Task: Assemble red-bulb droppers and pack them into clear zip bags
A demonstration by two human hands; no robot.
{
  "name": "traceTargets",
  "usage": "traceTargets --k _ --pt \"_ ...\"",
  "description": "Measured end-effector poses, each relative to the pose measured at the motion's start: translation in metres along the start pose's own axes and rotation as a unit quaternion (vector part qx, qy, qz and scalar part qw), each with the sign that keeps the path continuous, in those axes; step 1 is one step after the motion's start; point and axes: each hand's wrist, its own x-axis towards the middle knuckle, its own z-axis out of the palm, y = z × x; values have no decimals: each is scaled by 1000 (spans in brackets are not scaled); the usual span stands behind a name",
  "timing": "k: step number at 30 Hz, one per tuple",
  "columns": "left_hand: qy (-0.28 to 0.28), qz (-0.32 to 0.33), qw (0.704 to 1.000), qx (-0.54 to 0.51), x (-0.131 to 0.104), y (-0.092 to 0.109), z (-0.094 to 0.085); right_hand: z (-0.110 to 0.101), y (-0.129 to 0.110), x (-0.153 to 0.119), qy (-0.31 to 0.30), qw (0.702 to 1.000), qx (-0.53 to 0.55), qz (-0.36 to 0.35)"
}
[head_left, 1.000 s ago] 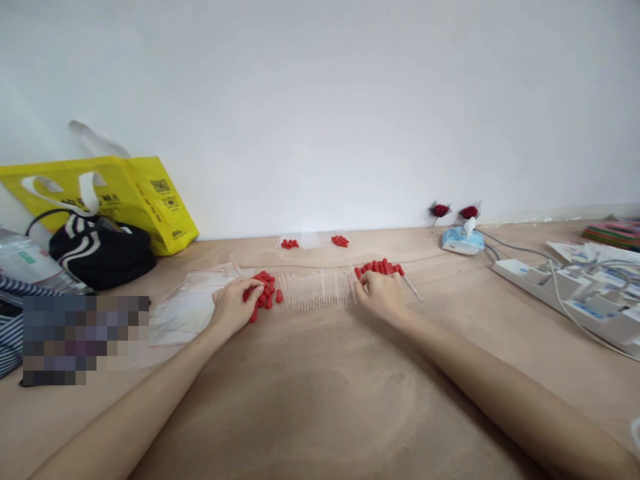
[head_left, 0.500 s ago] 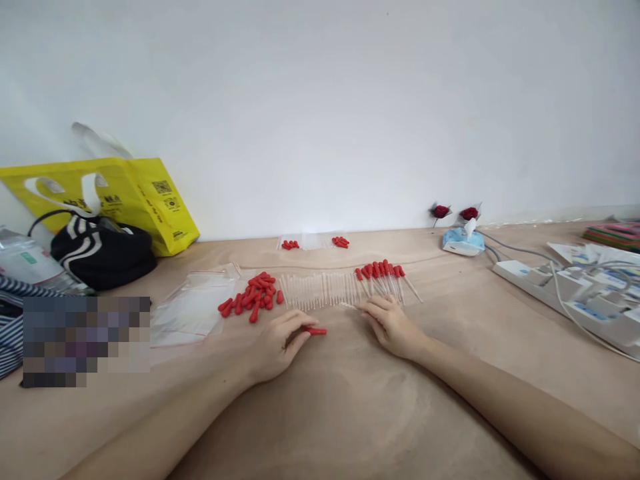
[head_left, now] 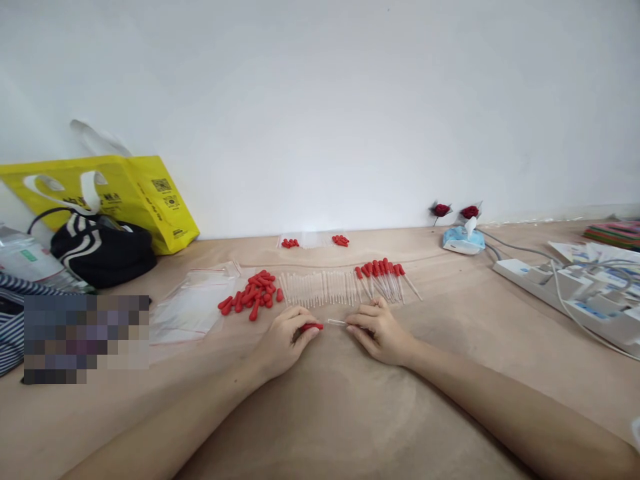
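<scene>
My left hand (head_left: 287, 337) is closed on a red rubber dropper bulb (head_left: 313, 326), its open end pointing right. Facing it, my right hand (head_left: 380, 331) pinches a clear glass dropper tube (head_left: 337, 323), whose free end points left at the bulb with a small gap between them. Beyond my hands lies a row of bare glass tubes (head_left: 320, 288). A heap of loose red bulbs (head_left: 257, 292) sits left of that row. To the right lie several droppers (head_left: 385, 277) with red bulbs fitted on their tubes.
Clear plastic bags (head_left: 193, 307) lie left of the bulbs. Two small bulb groups rest on a bag (head_left: 313, 240) by the wall. A yellow bag (head_left: 165, 207) and black pouch (head_left: 107, 250) stand left; a tissue pack (head_left: 463, 241) and power strip (head_left: 550, 293) lie right.
My right hand has moved left and slightly toward me, bringing the glass tube away from the row and in line with the bulb. My left hand has shifted only slightly.
</scene>
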Motion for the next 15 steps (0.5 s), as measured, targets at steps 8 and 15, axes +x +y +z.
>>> traceTargets --k 8,15 --pt "11 -33 999 14 -2 -1 1 6 -7 4 21 1000 -6 -14" --pt "16 -64 997 -36 1 1 3 9 -15 3 29 999 13 -31"
